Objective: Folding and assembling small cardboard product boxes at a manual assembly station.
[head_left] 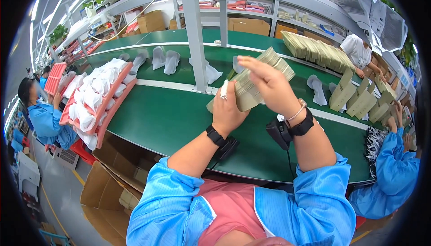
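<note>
A thick stack of flat, olive-beige folded cartons [247, 90] is held slantwise above the green worktop [166, 113]. My left hand [228, 111] is closed on the stack's near left end, with something white wrapped on one finger. My right hand [271, 86] has its fingers stretched out, pointing up and left across the stack; I cannot tell whether its palm touches the cartons. Each wrist wears a black band with a small black device hanging by it. Past the stack, several white-wrapped items [172, 62] lie along the green conveyor belt.
Pink trays [101, 106] piled with white-wrapped pieces stand at left, near a co-worker in blue [49, 122]. Below them is an open cardboard box [101, 201]. A grey post [194, 35] rises ahead. Rows of cartons [314, 50] and opened cartons [343, 91] stand at right, beside other co-workers.
</note>
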A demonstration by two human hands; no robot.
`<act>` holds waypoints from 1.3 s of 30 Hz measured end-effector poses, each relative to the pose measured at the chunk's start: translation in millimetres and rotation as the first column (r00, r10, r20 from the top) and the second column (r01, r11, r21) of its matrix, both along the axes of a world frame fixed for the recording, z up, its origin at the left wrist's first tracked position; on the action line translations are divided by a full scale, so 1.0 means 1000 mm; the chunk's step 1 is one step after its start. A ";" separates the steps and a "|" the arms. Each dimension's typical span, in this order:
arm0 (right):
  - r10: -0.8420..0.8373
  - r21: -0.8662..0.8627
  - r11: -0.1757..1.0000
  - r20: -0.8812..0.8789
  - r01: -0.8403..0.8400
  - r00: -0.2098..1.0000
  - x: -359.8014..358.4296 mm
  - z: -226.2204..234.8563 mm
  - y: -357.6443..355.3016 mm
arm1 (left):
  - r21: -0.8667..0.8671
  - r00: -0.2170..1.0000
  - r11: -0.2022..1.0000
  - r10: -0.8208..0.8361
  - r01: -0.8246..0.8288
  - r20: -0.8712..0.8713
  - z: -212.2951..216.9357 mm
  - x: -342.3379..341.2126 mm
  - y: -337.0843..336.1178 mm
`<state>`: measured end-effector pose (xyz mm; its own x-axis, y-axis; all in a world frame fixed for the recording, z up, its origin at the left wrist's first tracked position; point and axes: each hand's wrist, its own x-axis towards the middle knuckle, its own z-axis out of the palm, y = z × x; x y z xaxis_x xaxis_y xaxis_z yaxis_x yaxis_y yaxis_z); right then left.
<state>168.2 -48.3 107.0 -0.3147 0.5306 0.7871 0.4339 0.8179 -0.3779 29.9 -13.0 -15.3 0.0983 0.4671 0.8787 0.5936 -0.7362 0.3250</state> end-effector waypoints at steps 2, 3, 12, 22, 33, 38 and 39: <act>0.034 -0.083 0.996 0.203 -0.018 0.979 -0.002 -0.002 -0.012 | -0.006 0.999 1.000 -0.012 0.011 -0.039 0.001 -0.005 0.004; 0.034 -0.081 0.997 0.203 -0.018 0.979 -0.003 -0.004 -0.016 | -0.004 0.999 1.000 -0.011 0.010 -0.039 0.003 -0.007 0.006; -0.131 -0.095 0.983 0.257 0.160 0.958 0.021 -0.075 -0.014 | -0.261 0.972 0.954 -0.091 0.147 0.214 0.013 -0.037 0.020; 0.219 -0.682 0.673 -0.185 -0.286 0.958 0.028 -0.103 0.055 | -0.402 0.768 0.655 -0.541 0.640 0.342 -0.003 -0.084 0.038; 0.088 -0.269 0.937 -0.437 -0.224 0.895 -0.001 -0.116 0.020 | -0.571 0.629 0.339 -0.639 0.748 0.444 -0.053 -0.117 0.066; 0.049 -0.287 0.928 -0.539 -0.238 0.841 0.001 -0.119 0.004 | -0.637 0.643 0.235 -0.545 0.734 0.538 -0.102 -0.139 0.094; 0.011 -0.327 0.918 -0.540 -0.222 0.842 0.006 -0.118 -0.001 | -0.653 0.612 0.123 -0.512 0.747 0.603 -0.102 -0.136 0.097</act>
<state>174.0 -49.5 -10.8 0.0050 0.7951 0.6065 -0.0025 0.6065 -0.7951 -105.8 84.3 -117.3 0.6374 0.7545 0.1564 -0.1023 -0.1183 0.9877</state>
